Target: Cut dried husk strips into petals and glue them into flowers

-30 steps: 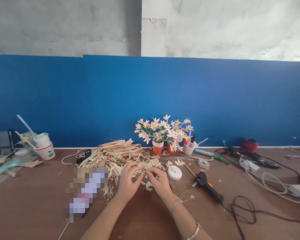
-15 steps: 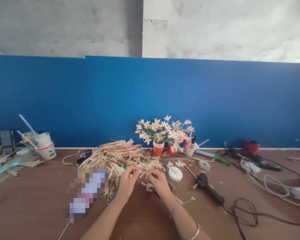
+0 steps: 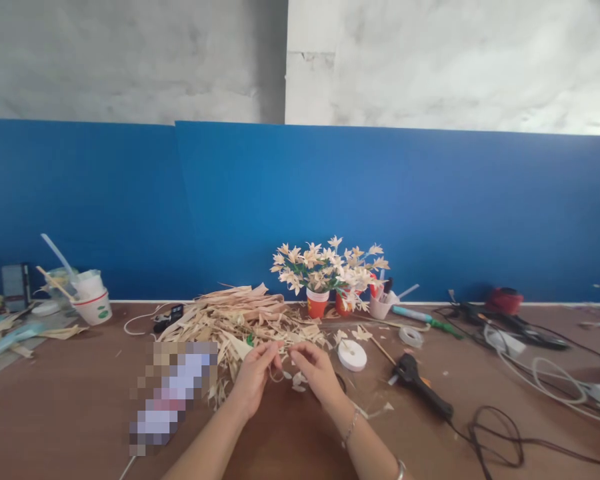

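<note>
My left hand (image 3: 254, 379) is closed in a pinch in front of a heap of dried husk strips (image 3: 230, 313). A thin pale curved strip (image 3: 276, 379) shows just below its fingers; whether they grip it I cannot make out. Close by on the right, my right hand (image 3: 317, 373) also has its thumb and fingertips together, and what is between them is too small to name. Small pale petal-shaped pieces (image 3: 299, 380) lie on the table between the hands. Beside my right hand is a white roll of tape (image 3: 352, 355).
Pale artificial flowers (image 3: 330, 263) stand in red cups (image 3: 317, 305) at the back. A black glue gun (image 3: 423, 385) with a cord lies to the right, near a clear tape roll (image 3: 411, 337). A pixelated object (image 3: 175, 393) lies left; a white cup (image 3: 94, 309) stands farther left.
The whole view has shifted slightly, with things sitting a little lower in the picture. My left fingers have curled inward, and a thin curved strip now shows below them.
</note>
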Demonstrator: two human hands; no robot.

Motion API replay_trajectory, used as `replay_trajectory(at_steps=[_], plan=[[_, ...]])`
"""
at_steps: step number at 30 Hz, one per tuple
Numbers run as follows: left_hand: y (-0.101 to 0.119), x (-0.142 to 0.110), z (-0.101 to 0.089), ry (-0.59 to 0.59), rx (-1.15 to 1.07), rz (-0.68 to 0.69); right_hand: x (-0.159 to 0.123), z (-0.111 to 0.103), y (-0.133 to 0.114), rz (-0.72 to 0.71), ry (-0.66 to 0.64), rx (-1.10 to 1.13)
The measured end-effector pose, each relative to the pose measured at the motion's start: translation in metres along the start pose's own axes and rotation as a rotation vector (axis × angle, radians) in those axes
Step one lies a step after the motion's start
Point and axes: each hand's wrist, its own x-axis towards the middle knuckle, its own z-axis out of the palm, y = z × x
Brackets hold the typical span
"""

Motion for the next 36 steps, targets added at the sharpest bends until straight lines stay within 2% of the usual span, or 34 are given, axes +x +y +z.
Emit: replay_trajectory(at_steps=[2, 11, 16, 20, 25, 31, 34, 36], plan=[[-0.001, 0.0, -0.001, -0.02, 0.015, -0.02, 0.0, 0.001, 0.001, -0.034, 0.001, 0.005], [-0.007, 0.001, 0.002, -0.111, 0.118, -0.052, -0.001, 0.004, 0.0, 0.01, -0.07, 0.01], [-0.009, 0.002, 0.003, -0.118, 0.212, -0.085, -0.001, 0.005, 0.003, -0.031, 0.011, -0.024], [-0.01, 0.004, 0.004, -0.112, 0.365, -0.013, 0.0, 0.003, 0.004, -0.072, 0.066, -0.114], [-0.012, 0.004, 0.002, -0.163, 0.459, 0.063, -0.001, 0.001, 0.003, -0.081, 0.021, -0.188], [-0.015, 0.006, -0.001, -0.207, 0.437, -0.017, 0.0, 0.002, 0.005, -0.051, 0.017, -0.194], [-0.014, 0.007, -0.003, -0.193, 0.406, -0.016, 0.004, -0.008, -0.006, -0.055, -0.003, -0.321], [-0.012, 0.007, -0.004, -0.156, 0.356, 0.006, 0.008, -0.021, -0.018, -0.052, 0.035, -0.495]])
